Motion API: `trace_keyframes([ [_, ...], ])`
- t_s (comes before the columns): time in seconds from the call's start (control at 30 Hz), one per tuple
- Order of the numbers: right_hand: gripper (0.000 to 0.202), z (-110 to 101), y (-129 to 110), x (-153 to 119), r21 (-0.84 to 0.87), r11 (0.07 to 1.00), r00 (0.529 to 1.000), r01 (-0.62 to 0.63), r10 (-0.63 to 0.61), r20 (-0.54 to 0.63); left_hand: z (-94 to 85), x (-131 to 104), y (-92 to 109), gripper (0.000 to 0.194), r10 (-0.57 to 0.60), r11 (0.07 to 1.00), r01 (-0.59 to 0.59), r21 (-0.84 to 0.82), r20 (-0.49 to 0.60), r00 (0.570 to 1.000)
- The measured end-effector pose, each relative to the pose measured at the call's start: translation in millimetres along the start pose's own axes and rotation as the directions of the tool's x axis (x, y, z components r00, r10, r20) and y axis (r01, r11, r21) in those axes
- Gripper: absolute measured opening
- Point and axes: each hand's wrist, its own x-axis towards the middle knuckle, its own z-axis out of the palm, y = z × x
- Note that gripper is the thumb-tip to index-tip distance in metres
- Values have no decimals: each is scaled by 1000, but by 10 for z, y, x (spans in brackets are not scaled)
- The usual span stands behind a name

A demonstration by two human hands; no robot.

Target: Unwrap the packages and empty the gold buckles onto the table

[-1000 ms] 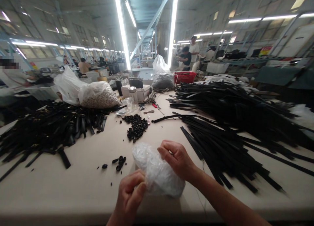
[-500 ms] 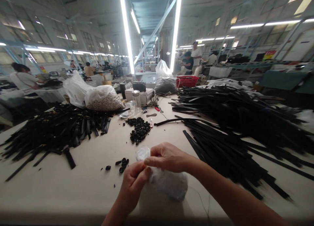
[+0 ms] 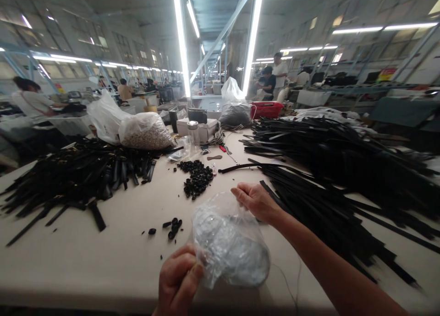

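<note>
**Clear plastic bag, pale-grey contents (image 3: pixel 233 252): both hands on film**

Left hand (image 3: pixel 180 277) closed on bag's near-left film; right hand (image 3: pixel 256 201) pinches its far-right edge. Bag's over the cream tabletop (image 3: pixel 113 261); contact unclear. Probably soft, slippery, fairly light; film may tear. Best hold: gathered film, palm beneath. Small black ring-like pieces (image 3: pixel 196 178) beyond bag; long flat black straps (image 3: pixel 323 215) right.

The left hand (image 3: pixel 180 277) and right hand (image 3: pixel 256 201) grip opposite sides of a clear plastic bag (image 3: pixel 232 247) above the table (image 3: pixel 89 265). Small black loops (image 3: pixel 195 177) lie in a heap beyond it, between black straps on the left (image 3: pixel 79 174) and longer black strips on the right (image 3: pixel 319 201). A red basket (image 3: pixel 266 110) stands farther back.
</note>
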Motion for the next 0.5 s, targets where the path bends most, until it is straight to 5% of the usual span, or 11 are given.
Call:
trace_keyframes([
  [0.17, 52, 8, -92, -1, 294, 956, 998, 11, 6, -56, -30, 119, 58, 29, 75, 996, -74, 48, -31, 997],
  [0.27, 57, 39, -63, 43, 585, 808, 995, -71, 102, -20, -76, 182, 76, 25, 143, 988, -141, 61, -38, 989],
  [0.4, 58, 101, 106, 72, 743, 654, 983, -143, 180, 30, -281, 303, -129, 7, 177, 983, -175, 64, -33, 984],
  [0.5, 57, 148, 234, 53, 705, 700, 990, -115, 137, 25, -476, 475, -427, 63, 11, 972, -58, 229, 202, 979],
])
